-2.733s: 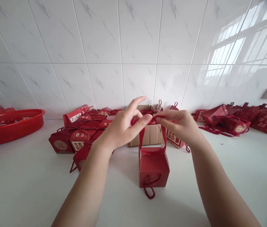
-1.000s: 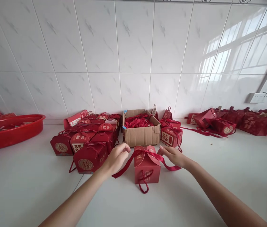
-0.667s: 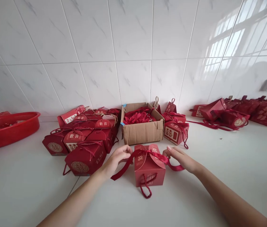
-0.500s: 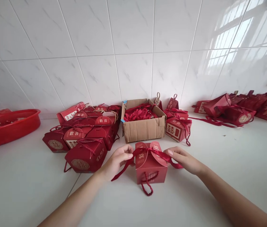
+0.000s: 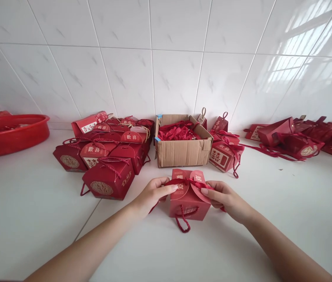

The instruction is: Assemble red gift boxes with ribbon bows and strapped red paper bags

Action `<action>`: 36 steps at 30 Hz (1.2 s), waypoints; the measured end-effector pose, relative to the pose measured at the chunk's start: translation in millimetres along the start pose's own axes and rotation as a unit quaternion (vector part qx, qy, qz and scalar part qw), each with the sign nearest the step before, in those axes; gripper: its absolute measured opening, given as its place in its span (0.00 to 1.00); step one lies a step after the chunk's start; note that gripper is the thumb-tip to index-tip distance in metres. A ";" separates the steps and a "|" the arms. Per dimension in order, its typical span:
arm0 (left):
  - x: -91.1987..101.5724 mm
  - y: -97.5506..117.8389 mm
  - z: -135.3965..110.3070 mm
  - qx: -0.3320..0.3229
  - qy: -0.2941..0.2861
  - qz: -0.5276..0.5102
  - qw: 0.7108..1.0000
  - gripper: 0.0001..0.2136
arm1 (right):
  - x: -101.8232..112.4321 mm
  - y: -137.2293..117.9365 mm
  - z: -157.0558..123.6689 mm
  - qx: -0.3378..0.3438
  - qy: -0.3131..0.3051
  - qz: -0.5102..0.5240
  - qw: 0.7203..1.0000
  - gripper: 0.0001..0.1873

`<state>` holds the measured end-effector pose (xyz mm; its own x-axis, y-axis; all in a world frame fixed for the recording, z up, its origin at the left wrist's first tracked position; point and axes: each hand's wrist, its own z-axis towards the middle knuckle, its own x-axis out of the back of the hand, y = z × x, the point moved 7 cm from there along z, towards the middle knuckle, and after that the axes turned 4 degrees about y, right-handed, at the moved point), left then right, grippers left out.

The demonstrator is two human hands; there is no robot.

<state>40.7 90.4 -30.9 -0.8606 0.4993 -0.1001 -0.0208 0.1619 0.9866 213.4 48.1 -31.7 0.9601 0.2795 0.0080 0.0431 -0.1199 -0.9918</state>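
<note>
The left hand (image 5: pixel 155 192) and right hand (image 5: pixel 224 197) pinch the red ribbon (image 5: pixel 196 183) from opposite sides, perhaps to hold it even over the small box (image 5: pixel 189 200), upright on the near tabletop (image 5: pixel 183 256). The carton (image 5: pixel 183 154) stands on its far side, probably for easy reach.

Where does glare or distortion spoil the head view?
Head view: reflected window glare washes out upper-right wall tiles; the top-right corner is dark; tile lines splay outward; left hand, right hand and red box between them look fairly sharp.
</note>
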 end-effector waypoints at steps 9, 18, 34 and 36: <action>5.1 -7.1 3.4 0.036 -0.001 -0.033 0.999 0.14 | 5.2 17.3 7.1 -0.036 -0.039 0.068 0.996 0.31; 7.7 -10.0 3.3 0.035 0.009 -0.041 0.999 0.14 | 20.3 22.2 11.1 -0.040 0.011 0.060 0.997 0.32; 1.8 -11.0 2.5 0.032 -0.021 -0.059 0.998 0.16 | 0.3 6.0 0.7 -0.008 0.030 0.012 0.999 0.27; 1.9 -11.6 2.7 0.035 -0.019 -0.059 0.997 0.16 | -1.4 4.6 -0.8 -0.017 0.046 0.003 0.999 0.27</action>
<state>40.7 91.8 -42.9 -0.8344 0.5046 -0.2218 -0.0852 0.2795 0.9564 212.5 46.3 -36.2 0.9815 0.1910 0.0156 0.0457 -0.1539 -0.9870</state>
